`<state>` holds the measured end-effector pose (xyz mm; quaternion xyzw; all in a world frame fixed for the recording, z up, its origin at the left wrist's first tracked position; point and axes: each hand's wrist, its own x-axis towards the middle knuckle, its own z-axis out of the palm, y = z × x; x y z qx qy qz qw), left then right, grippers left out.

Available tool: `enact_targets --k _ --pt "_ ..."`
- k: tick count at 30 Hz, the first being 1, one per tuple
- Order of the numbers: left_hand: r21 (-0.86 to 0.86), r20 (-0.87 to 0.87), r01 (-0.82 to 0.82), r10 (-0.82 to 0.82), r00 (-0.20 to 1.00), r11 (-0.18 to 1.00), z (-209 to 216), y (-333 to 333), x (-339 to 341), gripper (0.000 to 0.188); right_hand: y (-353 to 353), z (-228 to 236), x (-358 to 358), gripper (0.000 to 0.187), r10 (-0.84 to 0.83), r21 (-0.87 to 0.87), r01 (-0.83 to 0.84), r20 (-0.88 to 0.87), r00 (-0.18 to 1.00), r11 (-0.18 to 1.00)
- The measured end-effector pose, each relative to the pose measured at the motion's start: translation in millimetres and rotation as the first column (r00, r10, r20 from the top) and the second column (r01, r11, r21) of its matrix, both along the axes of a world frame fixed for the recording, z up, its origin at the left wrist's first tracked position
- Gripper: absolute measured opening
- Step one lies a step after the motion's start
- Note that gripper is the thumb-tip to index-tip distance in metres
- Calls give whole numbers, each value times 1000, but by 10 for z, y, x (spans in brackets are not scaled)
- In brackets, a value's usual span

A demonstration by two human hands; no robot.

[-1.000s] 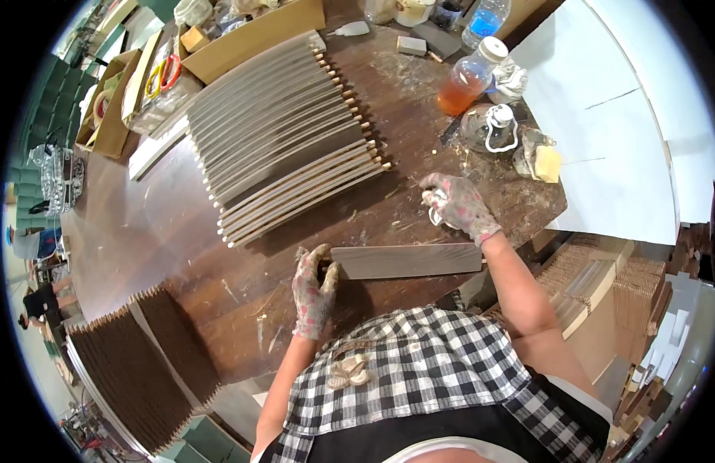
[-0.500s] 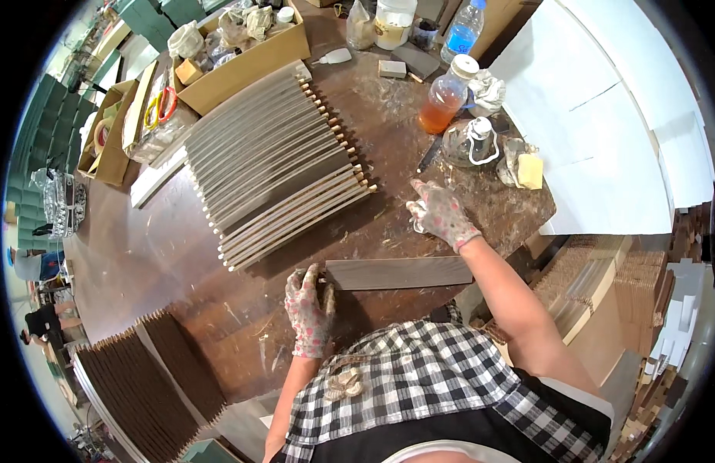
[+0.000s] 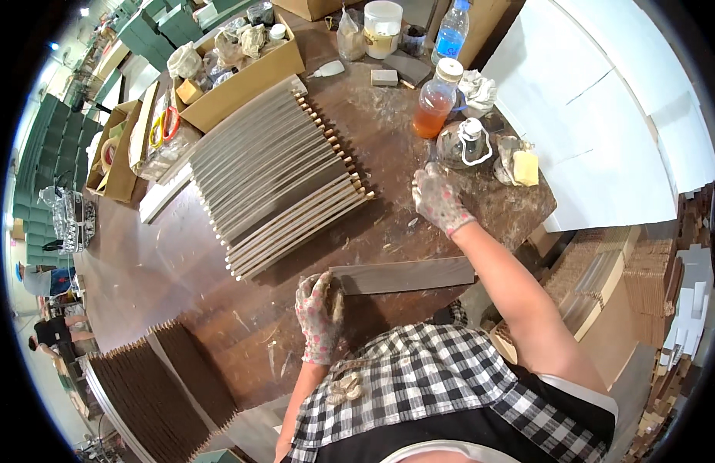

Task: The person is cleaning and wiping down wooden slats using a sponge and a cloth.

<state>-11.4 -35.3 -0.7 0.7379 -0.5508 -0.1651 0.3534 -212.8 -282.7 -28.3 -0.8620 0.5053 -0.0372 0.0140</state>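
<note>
A flat grey-brown wooden strip (image 3: 403,275) lies along the near table edge. My left hand (image 3: 319,316), in a stained glove with pink dots, is closed on the strip's left end. Farther off to the right, my gloved right hand (image 3: 441,202) is at the tabletop, just short of a clear jug with a white cap (image 3: 459,145). Its fingers are bent at the spot where a slim dark tool lay, and they cover most of that spot; what they hold is hidden. Left of it lies a row of grey strips (image 3: 268,162) with light ends.
A bottle of amber liquid (image 3: 434,108), a blue-labelled water bottle (image 3: 451,35) and a yellow sponge (image 3: 525,167) stand at the right. Cardboard boxes (image 3: 245,81) of supplies sit at the far left. Stacked dark strips (image 3: 153,390) fill the near left; white panels (image 3: 596,116) border the right.
My right hand has moved slightly farther away, its fingers coming down over the dark tool's place. My left hand keeps its hold on the strip. The whole view has shifted slightly.
</note>
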Motion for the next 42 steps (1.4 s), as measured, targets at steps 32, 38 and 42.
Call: enact_targets --k 32,38,42 --pt "20 -871 31 2 491 999 173 -636 -337 36 759 321 267 21 -194 461 -403 813 549 791" --pt "55 -975 0 53 217 999 -116 -878 -326 29 897 358 361 24 -146 366 -308 818 556 878" --pt "130 -986 -21 131 106 991 -241 -1006 -365 16 804 336 234 24 -301 484 -353 835 460 801"
